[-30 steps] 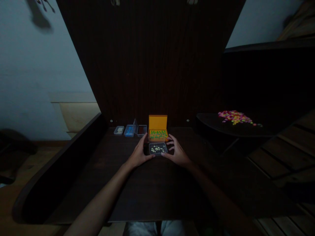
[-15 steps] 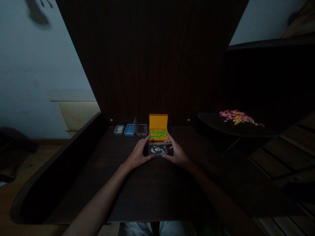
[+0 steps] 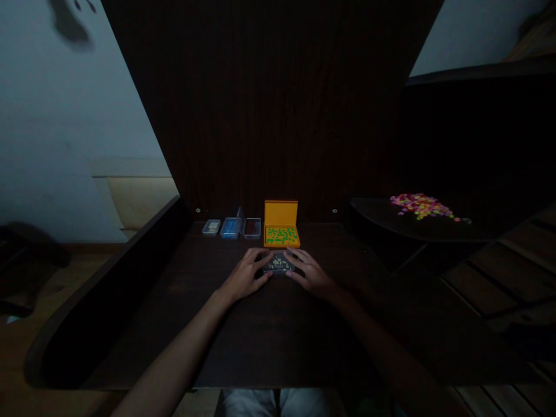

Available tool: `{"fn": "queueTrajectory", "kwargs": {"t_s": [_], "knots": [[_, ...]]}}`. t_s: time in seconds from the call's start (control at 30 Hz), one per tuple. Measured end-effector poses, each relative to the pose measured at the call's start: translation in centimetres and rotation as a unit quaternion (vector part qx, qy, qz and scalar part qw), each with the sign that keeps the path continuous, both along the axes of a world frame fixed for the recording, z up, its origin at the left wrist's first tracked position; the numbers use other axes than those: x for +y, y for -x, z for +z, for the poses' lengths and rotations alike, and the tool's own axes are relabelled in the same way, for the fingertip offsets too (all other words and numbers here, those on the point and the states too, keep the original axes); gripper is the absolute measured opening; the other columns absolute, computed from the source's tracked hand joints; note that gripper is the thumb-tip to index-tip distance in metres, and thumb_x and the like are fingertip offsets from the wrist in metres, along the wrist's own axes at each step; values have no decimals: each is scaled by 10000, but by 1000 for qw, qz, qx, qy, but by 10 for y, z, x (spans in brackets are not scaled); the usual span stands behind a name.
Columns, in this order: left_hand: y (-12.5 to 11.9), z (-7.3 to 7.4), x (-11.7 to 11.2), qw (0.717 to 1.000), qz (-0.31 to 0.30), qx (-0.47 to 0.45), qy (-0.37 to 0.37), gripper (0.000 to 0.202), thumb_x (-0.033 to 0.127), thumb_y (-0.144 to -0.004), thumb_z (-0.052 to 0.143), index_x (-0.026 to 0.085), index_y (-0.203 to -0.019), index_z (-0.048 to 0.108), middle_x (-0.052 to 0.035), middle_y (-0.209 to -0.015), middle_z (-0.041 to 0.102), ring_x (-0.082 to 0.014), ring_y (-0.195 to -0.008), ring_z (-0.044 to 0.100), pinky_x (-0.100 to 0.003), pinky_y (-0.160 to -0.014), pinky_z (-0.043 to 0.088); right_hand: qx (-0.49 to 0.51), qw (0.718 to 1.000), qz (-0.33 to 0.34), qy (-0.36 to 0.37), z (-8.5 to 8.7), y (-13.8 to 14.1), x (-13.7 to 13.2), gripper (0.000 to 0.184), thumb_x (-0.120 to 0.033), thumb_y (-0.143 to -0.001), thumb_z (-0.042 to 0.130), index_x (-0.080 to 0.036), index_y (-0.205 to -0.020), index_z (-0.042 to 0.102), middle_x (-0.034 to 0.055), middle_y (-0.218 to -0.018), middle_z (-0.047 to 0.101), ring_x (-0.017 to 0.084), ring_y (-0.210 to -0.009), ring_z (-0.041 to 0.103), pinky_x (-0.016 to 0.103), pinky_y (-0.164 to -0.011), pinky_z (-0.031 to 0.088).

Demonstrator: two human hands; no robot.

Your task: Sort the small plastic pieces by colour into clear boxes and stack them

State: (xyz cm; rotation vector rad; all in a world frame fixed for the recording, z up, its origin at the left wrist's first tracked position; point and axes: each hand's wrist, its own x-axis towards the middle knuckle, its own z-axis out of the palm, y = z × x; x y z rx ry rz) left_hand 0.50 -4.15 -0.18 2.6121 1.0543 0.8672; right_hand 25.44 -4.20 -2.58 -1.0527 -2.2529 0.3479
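Note:
A small clear plastic box [image 3: 278, 263] with pale yellowish pieces inside lies on the dark desk in front of me. Its lid appears to be down over the pieces. My left hand [image 3: 248, 273] grips its left side, fingertips on the lid's far part and thumb at the near corner. From the right, my right hand [image 3: 313, 274] holds it the same way, thumb at the near right corner. Just beyond the hands stands an orange box [image 3: 281, 214], lid raised, with many green pieces in its tray.
Left of the orange box, a small clear case with whitish contents [image 3: 211, 227], a clear case with blue contents [image 3: 230, 228] and one with dark reddish contents [image 3: 252, 228] sit in a row. A colourful heap [image 3: 421, 205] lies on a side shelf [image 3: 377, 219] at right.
The clear box's lid, raised before, has come down over the pale pieces. My fingers have moved from beside the lid's far edge toward me, onto its top.

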Motion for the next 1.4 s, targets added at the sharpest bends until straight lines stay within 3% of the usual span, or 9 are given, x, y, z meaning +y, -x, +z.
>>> {"fn": "queueTrajectory", "kwargs": {"t_s": [0.2, 0.47, 1.07, 1.4], "knots": [[1, -7, 3, 999, -30, 18, 24, 456, 313, -935, 522, 235, -1383, 493, -103, -1485, 420, -268, -1396, 356, -493, -1126, 355, -9, 1000, 4, 11, -4, -3, 1, 492, -353, -923, 546, -237, -1399, 494, 117, -1510, 384, 269, -1379, 372, 488, -1125, 345], [0, -7, 3, 999, -30, 25, 29, 436, 337, -960, 483, 201, -1373, 510, -138, -1489, 408, -275, -1403, 345, -487, -1135, 335, -24, 1000, 12, -1, -1, -2, 4, 474, -359, -921, 556, -267, -1383, 509, 100, -1505, 398, 267, -1360, 402, 489, -1117, 354], [-2, -9, 0, 999, -25, 23, 0, 384, 297, -950, 492, 272, -1326, 564, -85, -1474, 439, -276, -1370, 396, -501, -1114, 373, -34, 999, 15, -2, 0, 4, 5, 441, -345, -912, 575, -336, -1352, 538, 40, -1522, 374, 289, -1353, 406, 514, -1107, 372], [-2, -10, 1, 999, -28, 22, -6, 389, 262, -941, 504, 282, -1325, 561, -79, -1480, 433, -269, -1361, 411, -501, -1107, 383, -32, 999, 22, -18, -2, 4, 7, 430, -324, -911, 577, -317, -1340, 555, 58, -1504, 403, 285, -1341, 422, 503, -1099, 388]]}}
